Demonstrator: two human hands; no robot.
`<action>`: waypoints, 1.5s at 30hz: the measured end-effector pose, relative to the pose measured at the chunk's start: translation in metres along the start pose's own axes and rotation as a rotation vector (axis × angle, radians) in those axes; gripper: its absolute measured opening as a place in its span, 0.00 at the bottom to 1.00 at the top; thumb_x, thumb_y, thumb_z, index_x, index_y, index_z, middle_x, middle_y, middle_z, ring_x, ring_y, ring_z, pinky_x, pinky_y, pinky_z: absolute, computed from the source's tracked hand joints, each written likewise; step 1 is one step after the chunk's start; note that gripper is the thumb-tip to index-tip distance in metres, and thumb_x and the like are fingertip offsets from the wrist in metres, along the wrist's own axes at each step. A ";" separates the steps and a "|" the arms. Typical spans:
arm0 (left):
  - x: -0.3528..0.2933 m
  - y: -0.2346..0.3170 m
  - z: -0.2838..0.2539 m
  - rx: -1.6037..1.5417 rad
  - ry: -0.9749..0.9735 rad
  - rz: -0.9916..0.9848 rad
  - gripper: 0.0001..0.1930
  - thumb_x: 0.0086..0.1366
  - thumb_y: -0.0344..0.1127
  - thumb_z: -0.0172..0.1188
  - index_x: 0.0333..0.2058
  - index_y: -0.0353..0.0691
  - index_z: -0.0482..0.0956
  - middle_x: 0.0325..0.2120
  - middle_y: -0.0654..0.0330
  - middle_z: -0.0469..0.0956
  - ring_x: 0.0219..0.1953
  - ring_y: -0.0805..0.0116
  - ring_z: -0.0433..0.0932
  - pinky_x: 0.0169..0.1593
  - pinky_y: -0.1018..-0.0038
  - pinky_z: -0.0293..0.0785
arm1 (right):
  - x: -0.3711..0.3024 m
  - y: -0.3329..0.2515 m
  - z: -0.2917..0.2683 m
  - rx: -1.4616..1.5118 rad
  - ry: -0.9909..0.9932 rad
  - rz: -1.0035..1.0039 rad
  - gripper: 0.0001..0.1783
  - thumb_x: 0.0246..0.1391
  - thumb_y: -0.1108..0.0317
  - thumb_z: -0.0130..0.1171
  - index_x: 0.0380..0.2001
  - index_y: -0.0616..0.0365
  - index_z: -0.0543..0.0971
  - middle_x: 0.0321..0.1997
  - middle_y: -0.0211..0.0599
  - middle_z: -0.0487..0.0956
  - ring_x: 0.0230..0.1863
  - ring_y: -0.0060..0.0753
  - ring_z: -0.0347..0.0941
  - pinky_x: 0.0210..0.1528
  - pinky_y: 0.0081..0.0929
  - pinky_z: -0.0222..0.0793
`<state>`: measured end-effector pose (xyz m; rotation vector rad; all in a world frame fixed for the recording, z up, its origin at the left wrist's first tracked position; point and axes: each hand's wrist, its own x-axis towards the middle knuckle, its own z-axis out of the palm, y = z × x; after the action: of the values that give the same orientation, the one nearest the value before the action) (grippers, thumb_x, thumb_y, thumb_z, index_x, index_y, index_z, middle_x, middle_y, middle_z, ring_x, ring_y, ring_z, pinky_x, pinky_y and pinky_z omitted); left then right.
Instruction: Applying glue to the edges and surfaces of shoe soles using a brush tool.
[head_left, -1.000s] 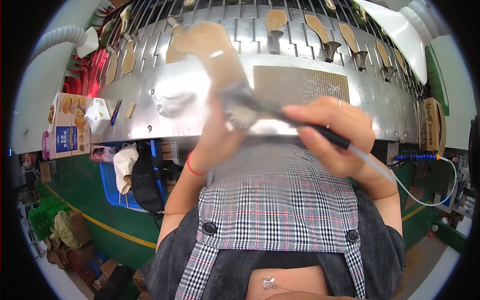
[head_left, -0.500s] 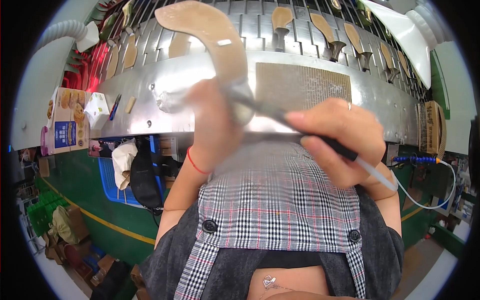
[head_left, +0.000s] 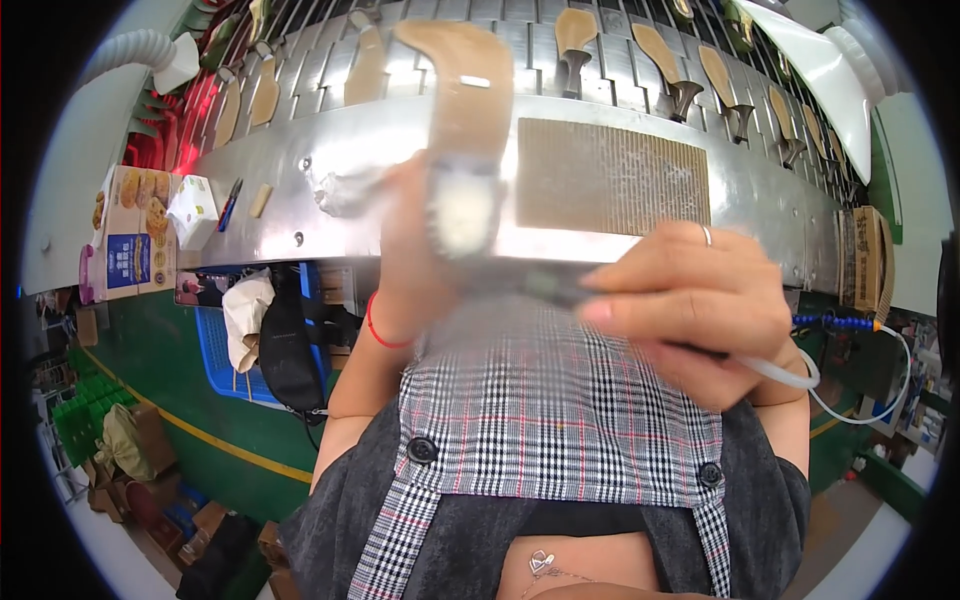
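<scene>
**Insole held upright, brush tool meeting it from the right**

A long metal desk (head_left: 300, 190) curves across the view, its slatted top carrying a row of tan insoles on stands (head_left: 690, 85). A ribbed tan mat (head_left: 612, 175) lies on its front face. At the far left stand a printed cardboard box (head_left: 125, 245) and a small white carton (head_left: 193, 212).

In front of the desk, the left hand (head_left: 415, 265) holds a tan insole (head_left: 462, 95). Its fingers are closed around the lower end, which is blurred and whitish. The insole's long axis runs nearly upright, the rounded end topmost and leaning slightly left.

The right hand (head_left: 695, 305) is nearer the camera and lower right of the insole. Its fingers are wrapped around a dark, thin tool (head_left: 555, 288) lying almost level, tip pointing left toward the insole's lower end. Whether the tip touches cannot be told through the blur. A white hose (head_left: 790, 372) trails from the tool's back end to the right.
</scene>
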<state>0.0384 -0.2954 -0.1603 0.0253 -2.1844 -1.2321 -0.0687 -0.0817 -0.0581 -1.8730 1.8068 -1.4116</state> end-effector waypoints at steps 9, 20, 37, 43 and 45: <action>-0.003 0.002 -0.009 -0.038 -0.071 -0.089 0.25 0.51 0.35 0.73 0.47 0.33 0.75 0.33 0.57 0.81 0.32 0.70 0.81 0.37 0.73 0.76 | 0.003 -0.005 -0.009 -0.027 -0.034 -0.057 0.10 0.47 0.66 0.64 0.35 0.53 0.86 0.32 0.44 0.83 0.28 0.37 0.79 0.26 0.28 0.74; -0.031 -0.015 -0.027 -0.082 -0.023 0.011 0.30 0.53 0.20 0.69 0.54 0.30 0.66 0.46 0.54 0.78 0.48 0.67 0.78 0.51 0.72 0.74 | 0.001 -0.011 -0.010 -0.279 -0.019 -0.036 0.08 0.46 0.70 0.64 0.32 0.50 0.85 0.33 0.42 0.83 0.29 0.37 0.80 0.28 0.28 0.74; -0.013 -0.019 -0.044 -0.407 -0.193 -0.052 0.30 0.53 0.15 0.66 0.56 0.31 0.71 0.49 0.55 0.78 0.51 0.63 0.77 0.55 0.67 0.73 | -0.012 0.011 -0.025 -0.206 0.107 -0.011 0.16 0.42 0.74 0.65 0.39 0.55 0.85 0.36 0.45 0.82 0.31 0.38 0.80 0.28 0.28 0.74; -0.017 -0.038 -0.053 -0.369 -0.246 -0.051 0.29 0.57 0.20 0.65 0.57 0.30 0.69 0.51 0.51 0.76 0.52 0.58 0.77 0.55 0.63 0.74 | -0.020 0.024 -0.033 -0.186 0.183 -0.028 0.17 0.38 0.76 0.64 0.38 0.60 0.85 0.34 0.47 0.83 0.30 0.38 0.80 0.30 0.27 0.74; -0.017 -0.039 -0.054 -0.432 -0.242 -0.110 0.28 0.57 0.21 0.65 0.57 0.29 0.69 0.51 0.51 0.76 0.52 0.58 0.77 0.55 0.63 0.74 | -0.023 0.025 -0.036 -0.112 0.161 -0.032 0.17 0.39 0.76 0.64 0.38 0.60 0.85 0.34 0.48 0.83 0.31 0.38 0.80 0.30 0.27 0.74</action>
<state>0.0701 -0.3539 -0.1793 -0.1932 -2.0876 -1.8282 -0.1075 -0.0518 -0.0673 -1.8984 1.9768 -1.5423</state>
